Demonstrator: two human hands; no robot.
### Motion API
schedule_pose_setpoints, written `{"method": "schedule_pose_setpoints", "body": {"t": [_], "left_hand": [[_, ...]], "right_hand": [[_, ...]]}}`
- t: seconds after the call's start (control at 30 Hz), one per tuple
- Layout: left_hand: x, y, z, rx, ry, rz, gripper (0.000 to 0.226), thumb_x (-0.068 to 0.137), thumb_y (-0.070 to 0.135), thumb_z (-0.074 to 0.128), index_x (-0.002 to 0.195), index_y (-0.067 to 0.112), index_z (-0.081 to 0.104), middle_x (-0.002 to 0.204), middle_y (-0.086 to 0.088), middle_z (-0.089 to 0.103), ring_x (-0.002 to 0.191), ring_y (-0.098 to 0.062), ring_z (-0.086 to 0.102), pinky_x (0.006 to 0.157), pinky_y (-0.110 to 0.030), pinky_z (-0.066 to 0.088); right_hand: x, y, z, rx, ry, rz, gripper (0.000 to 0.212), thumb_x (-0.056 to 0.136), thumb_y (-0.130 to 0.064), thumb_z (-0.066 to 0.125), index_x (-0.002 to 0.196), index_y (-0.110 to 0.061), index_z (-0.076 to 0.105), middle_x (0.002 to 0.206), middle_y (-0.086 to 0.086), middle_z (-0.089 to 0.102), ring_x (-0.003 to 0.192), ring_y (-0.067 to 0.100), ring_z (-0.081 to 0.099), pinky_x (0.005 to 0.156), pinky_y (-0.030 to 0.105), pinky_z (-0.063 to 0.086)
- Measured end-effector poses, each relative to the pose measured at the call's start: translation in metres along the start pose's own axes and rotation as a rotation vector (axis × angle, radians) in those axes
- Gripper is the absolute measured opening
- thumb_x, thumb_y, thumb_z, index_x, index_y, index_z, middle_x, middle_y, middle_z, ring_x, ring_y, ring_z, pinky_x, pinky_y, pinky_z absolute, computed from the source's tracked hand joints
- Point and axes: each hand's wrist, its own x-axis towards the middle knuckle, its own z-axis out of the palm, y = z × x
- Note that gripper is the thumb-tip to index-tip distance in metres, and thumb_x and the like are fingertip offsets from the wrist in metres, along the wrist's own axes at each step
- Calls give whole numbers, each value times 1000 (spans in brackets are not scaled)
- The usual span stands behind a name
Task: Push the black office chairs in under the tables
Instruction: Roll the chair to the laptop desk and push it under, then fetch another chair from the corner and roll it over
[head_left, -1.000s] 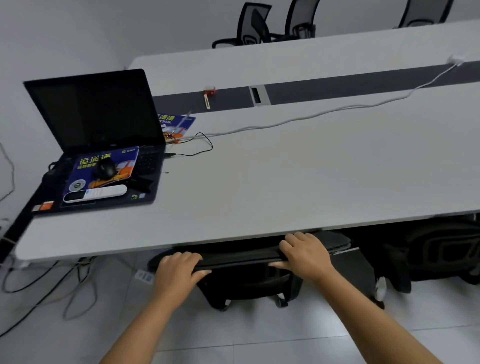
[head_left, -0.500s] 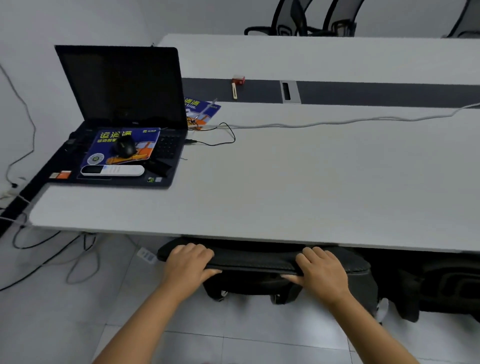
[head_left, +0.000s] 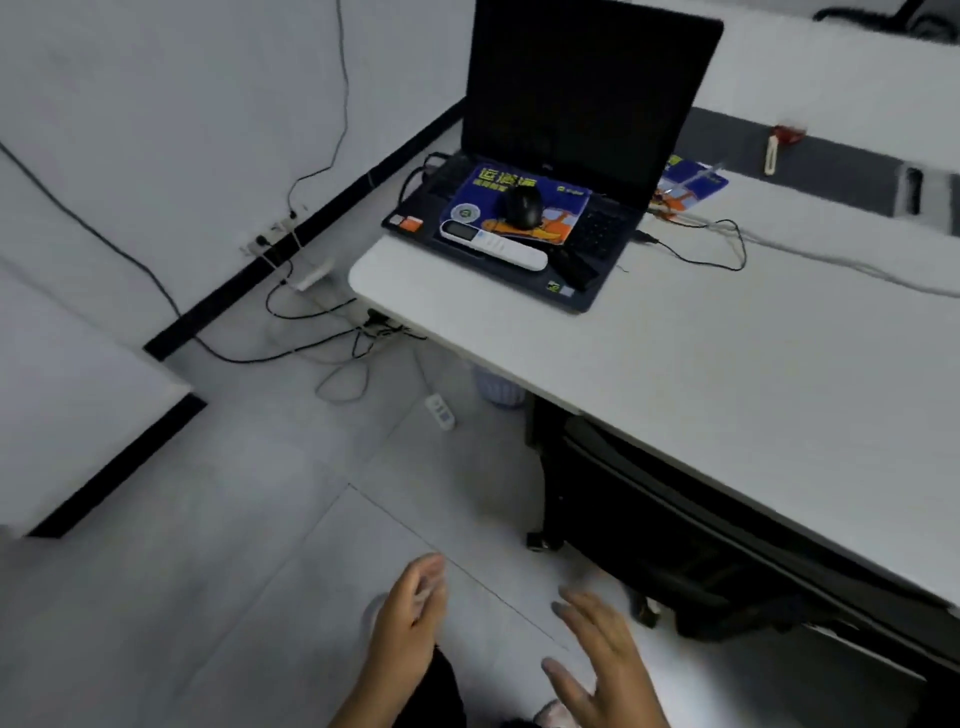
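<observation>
At the bottom centre of the frame both hands are seen released and holding nothing — the left hand (head_left: 410, 608) is blurred, its fingers loosely spread, and the right hand (head_left: 602, 660) is opened flat with the fingers apart. Both are held over the pale grey tiled floor (head_left: 249, 545), apart from the black office chair (head_left: 670, 530) at the lower right, which is tucked in under the white rectangular desk (head_left: 727, 374); only its dark back and a caster are visible below the desk edge. Toward the upper middle of the frame, an open dark laptop (head_left: 582, 104) is set on the desk corner, with a black computer mouse (head_left: 523, 206) and a white remote-shaped device (head_left: 493, 245) laid on its keyboard. Loose cables (head_left: 322, 332) are strewn on the floor at the upper left — beside the wall.
</observation>
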Motion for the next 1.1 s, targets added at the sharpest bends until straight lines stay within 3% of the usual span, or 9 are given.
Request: {"method": "schedule_pose_setpoints", "body": {"t": [0.07, 0.13, 0.2, 0.3, 0.5, 0.67, 0.87, 1.0, 1.1], "left_hand": [[-4, -29, -33, -83, 100, -112, 22, 88, -1, 55, 108, 6, 61, 111, -7, 61, 101, -5, 60, 66, 5, 40], [-2, -47, -70, -158, 225, -199, 20, 88, 6, 58, 96, 22, 64, 103, 3, 62, 98, -3, 59, 68, 1, 41], [12, -59, -113, -167, 314, -217, 22, 88, 3, 55, 102, 19, 61, 112, -4, 61, 102, -8, 57, 86, -12, 39], [48, -62, -180, -167, 338, -204, 33, 89, -3, 51, 122, 0, 50, 124, -19, 54, 110, -25, 51, 96, -36, 37], [142, -28, -290, -238, 310, -42, 25, 92, 8, 50, 112, 23, 47, 110, 1, 55, 102, -16, 53, 88, -26, 37], [219, -27, -331, -206, 303, -31, 30, 89, 1, 52, 112, 20, 48, 101, 8, 58, 90, 0, 55, 68, -3, 43], [337, -20, -377, -202, 318, -141, 37, 88, -6, 51, 124, 1, 46, 108, -16, 56, 87, -26, 55, 75, -22, 43], [428, 22, -429, -205, 407, -148, 42, 88, -4, 52, 128, 1, 41, 109, -17, 57, 90, -26, 56, 70, -25, 47], [504, 58, -467, -238, 391, -92, 44, 89, -3, 51, 130, 4, 38, 107, -11, 56, 94, -27, 56, 87, -40, 43]], "right_hand": [[8, -7, 29, 157, -112, 117, 17, 84, -32, 64, 99, -36, 59, 109, -24, 61, 106, -10, 48, 89, -2, 31], [26, -15, 55, 187, -257, 186, 50, 76, -17, 73, 96, -60, 59, 113, -34, 53, 109, -22, 43, 87, -9, 25], [61, -32, 78, 121, -310, 225, 49, 79, -19, 71, 123, -32, 53, 116, -11, 54, 114, -1, 49, 81, -8, 27], [132, -74, 105, 86, -279, 195, 43, 82, -15, 67, 121, -5, 53, 109, 0, 52, 100, 9, 48, 75, 3, 28], [255, -181, 148, 223, -257, 139, 40, 87, -15, 61, 124, -10, 49, 109, -3, 48, 103, 10, 46, 90, 20, 34], [318, -200, 180, 246, -253, 249, 40, 83, -9, 64, 121, -5, 52, 111, 4, 53, 101, 12, 49, 83, 16, 33], [449, -205, 213, 300, -231, 410, 40, 86, -11, 61, 125, -5, 51, 111, 3, 51, 106, 17, 49, 85, 21, 33], [566, -238, 214, 394, -192, 406, 34, 89, -8, 57, 122, -7, 50, 116, 9, 54, 108, 21, 52, 85, 27, 38], [649, -268, 209, 462, -146, 361, 26, 91, -12, 54, 116, -18, 50, 111, 1, 54, 100, 16, 52, 86, 28, 40]]}}
